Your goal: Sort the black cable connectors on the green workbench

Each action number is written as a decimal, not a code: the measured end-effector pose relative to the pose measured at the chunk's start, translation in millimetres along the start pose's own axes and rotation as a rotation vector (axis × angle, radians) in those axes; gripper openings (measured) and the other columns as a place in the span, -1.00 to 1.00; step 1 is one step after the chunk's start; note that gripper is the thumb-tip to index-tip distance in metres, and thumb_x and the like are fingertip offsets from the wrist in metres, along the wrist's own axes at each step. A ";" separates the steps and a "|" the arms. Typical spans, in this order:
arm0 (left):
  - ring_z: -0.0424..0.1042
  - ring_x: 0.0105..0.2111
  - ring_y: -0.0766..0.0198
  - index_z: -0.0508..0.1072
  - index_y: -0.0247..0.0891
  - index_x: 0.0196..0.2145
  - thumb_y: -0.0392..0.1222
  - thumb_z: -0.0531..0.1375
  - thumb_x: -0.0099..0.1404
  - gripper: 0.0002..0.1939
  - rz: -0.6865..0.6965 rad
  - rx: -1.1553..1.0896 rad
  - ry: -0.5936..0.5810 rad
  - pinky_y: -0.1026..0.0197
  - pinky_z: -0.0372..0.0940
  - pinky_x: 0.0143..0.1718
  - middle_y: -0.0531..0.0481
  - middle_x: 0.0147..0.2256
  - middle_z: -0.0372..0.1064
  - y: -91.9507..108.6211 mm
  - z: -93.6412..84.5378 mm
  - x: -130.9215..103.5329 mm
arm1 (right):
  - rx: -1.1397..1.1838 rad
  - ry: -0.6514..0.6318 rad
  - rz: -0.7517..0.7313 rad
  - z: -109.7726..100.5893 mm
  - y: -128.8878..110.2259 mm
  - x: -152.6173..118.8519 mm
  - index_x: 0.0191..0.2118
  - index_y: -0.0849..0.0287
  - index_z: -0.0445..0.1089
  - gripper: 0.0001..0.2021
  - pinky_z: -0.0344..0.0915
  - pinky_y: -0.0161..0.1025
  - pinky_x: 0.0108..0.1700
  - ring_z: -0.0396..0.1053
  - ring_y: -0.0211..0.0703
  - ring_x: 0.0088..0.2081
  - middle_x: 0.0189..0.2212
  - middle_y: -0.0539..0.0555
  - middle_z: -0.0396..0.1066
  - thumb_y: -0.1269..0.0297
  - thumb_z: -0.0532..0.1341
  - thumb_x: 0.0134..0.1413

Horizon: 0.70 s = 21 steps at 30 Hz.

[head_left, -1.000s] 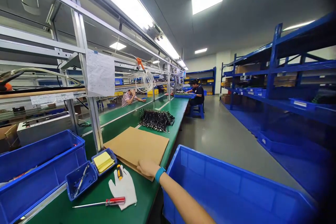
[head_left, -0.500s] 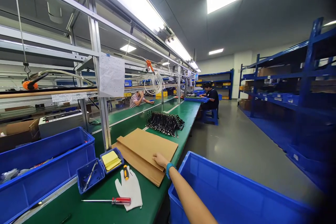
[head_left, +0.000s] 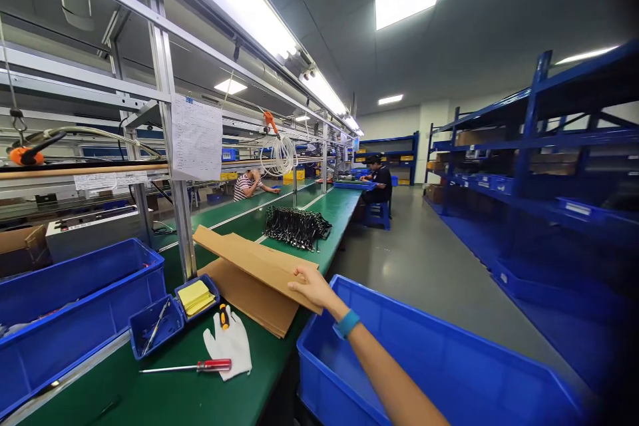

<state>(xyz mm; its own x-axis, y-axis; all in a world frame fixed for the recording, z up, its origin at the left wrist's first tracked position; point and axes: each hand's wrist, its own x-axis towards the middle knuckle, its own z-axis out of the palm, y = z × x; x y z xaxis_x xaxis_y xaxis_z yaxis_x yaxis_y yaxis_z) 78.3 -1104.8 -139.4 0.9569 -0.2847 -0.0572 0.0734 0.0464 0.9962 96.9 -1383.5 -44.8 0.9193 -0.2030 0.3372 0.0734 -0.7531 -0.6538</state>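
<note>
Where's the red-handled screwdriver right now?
The red-handled screwdriver lies on the green bench, lower left of the head view, its handle on the white glove.

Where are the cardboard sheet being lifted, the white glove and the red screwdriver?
cardboard sheet (head_left: 249, 258), head view, middle of its raised top face
white glove (head_left: 230, 348), head view, on the palm
red screwdriver (head_left: 214, 365), head view, on the red handle
</note>
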 end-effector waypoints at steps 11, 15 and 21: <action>0.50 -0.14 -0.02 0.38 -0.35 -0.09 0.17 0.32 0.07 -0.40 0.060 -0.442 -0.103 0.09 0.44 -0.20 -0.30 -0.13 0.46 29.6 34.6 -15.9 | 0.758 -0.555 0.144 11.8 10.0 -126.6 -0.31 0.14 0.14 -0.53 0.13 -0.38 -0.40 0.33 -0.27 -0.41 -0.39 -0.03 0.38 -0.04 0.35 -0.17; 0.55 -0.32 0.07 0.41 -0.37 -0.17 0.19 0.38 -0.05 -0.36 0.007 -0.387 -0.069 0.18 0.46 -0.38 -0.21 -0.31 0.52 15.4 29.1 -24.7 | 0.854 -0.625 0.173 31.9 20.2 -139.0 -0.34 0.13 0.15 -0.51 0.18 -0.33 -0.31 0.36 -0.20 -0.33 -0.36 0.00 0.38 -0.05 0.38 -0.23; 0.54 -0.41 0.11 0.43 -0.43 -0.27 0.16 0.43 -0.14 -0.36 0.023 -0.395 0.052 0.25 0.44 -0.50 -0.19 -0.39 0.53 9.2 28.3 -28.1 | 0.417 -0.346 0.038 43.1 25.8 -144.0 -0.40 0.14 0.18 -0.63 0.21 -0.29 -0.29 0.31 -0.15 -0.32 -0.43 -0.03 0.35 -0.04 0.26 -0.08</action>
<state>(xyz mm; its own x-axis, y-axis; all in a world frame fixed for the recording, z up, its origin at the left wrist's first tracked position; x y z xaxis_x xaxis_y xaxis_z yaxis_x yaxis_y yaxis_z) 44.2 -1123.5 -126.8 0.9719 -0.2305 -0.0485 0.1443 0.4197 0.8961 -16.9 -1346.7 -139.4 0.9927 0.0459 0.1115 0.1204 -0.4226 -0.8983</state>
